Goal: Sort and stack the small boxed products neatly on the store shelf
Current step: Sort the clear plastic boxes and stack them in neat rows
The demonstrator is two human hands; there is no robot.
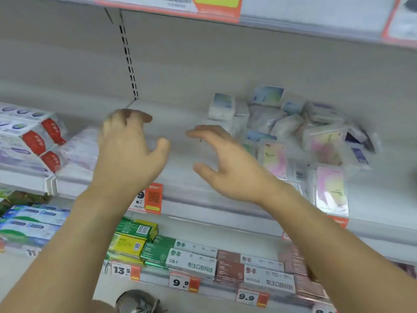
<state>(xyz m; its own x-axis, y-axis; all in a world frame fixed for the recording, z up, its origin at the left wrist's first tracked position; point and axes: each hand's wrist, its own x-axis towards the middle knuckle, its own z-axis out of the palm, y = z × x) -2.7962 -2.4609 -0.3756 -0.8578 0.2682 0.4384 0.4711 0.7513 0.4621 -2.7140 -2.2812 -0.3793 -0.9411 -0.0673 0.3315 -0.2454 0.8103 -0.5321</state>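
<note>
A jumbled heap of small clear-wrapped boxed products [293, 134] with pastel labels lies on the right part of the grey store shelf [180, 116]. Some boxes stand upright at the shelf's front right [330, 190]. My left hand [128, 147] hovers over the bare left-middle of the shelf, fingers loosely curved, holding nothing. My right hand [228, 163] reaches toward the heap with fingers spread and empty, just left of the nearest boxes.
Stacked white boxes with red ends [33, 136] fill the neighbouring shelf at left. Below are toothpaste cartons [196, 260], green and yellow boxes [133, 238] and price tags [184, 282]. An upper shelf edge with an orange label [171, 5] overhangs.
</note>
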